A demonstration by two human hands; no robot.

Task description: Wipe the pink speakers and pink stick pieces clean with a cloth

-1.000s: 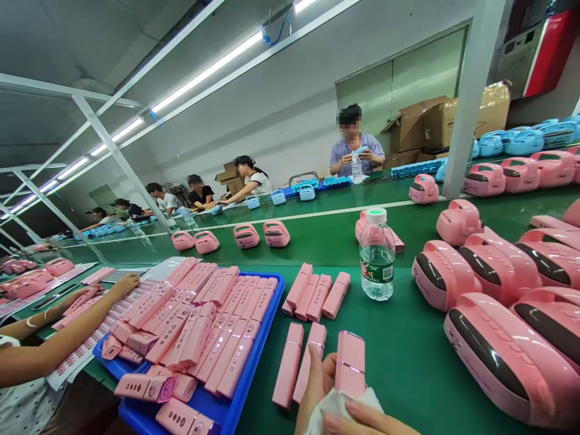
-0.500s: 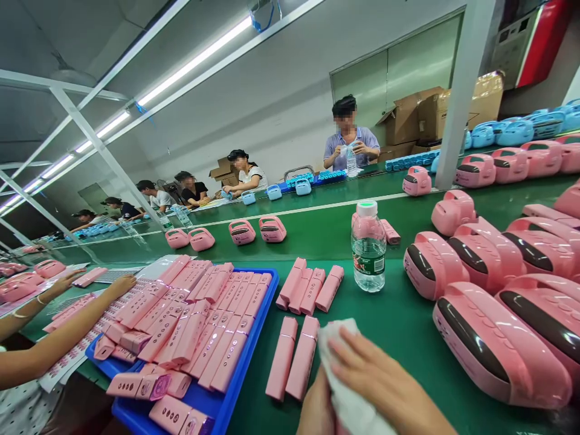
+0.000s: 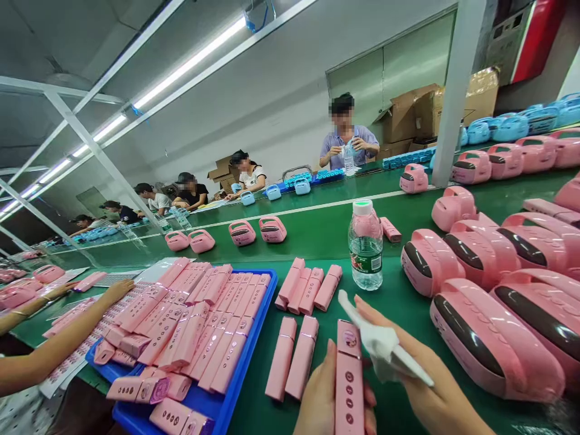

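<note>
One pink stick (image 3: pixel 348 380) lies in the left hand (image 3: pixel 316 396), its buttoned face showing, with the thumb along its left edge and curled fingers (image 3: pixel 370 417) gripping its right edge; its upper end juts out beyond them. The right hand (image 3: pixel 428 380) grasps a crumpled white cloth (image 3: pixel 383 343) near the stick's upper right; whether cloth and stick touch, I cannot tell. Two more sticks (image 3: pixel 281 356) lie on the green worktop (image 3: pixel 394 302) just left of the left hand, between it and a loaded blue tray (image 3: pixel 252 341). A water bottle (image 3: pixel 366 257) stands beyond the cloth.
</note>
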